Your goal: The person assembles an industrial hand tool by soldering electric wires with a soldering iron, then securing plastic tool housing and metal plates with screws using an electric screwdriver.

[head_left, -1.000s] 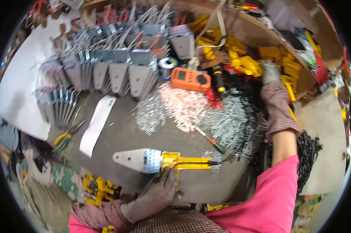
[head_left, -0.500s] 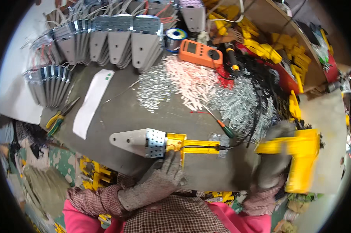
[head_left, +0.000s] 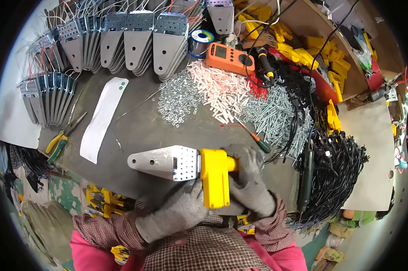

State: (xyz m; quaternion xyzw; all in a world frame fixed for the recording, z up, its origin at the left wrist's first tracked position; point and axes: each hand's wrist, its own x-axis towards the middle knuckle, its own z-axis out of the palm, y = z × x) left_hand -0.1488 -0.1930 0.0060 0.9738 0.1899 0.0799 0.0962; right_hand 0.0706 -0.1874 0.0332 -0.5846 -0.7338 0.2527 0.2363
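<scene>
In front of me lies a tool with a grey pointed metal plate and a perforated sleeve. A yellow pistol-shaped plastic housing cover sits against the sleeve's right end, over the lower yellow housing half, which is now mostly hidden. My gloved right hand is closed round the cover's narrow grip end. At the near side of the joint, my gloved left hand steadies the tool, its fingertips partly hidden by the cover. Whether the two halves are fully seated together I cannot tell.
Piles of nuts, pale pink sleeves and screws lie beyond. Near them are a screwdriver and an orange multimeter. Pliers and a white strip lie left; black cables hang right.
My right hand has brought the yellow cover from the far right leftward onto the lower housing half. The left hand stays at the tool, shifted only slightly.
</scene>
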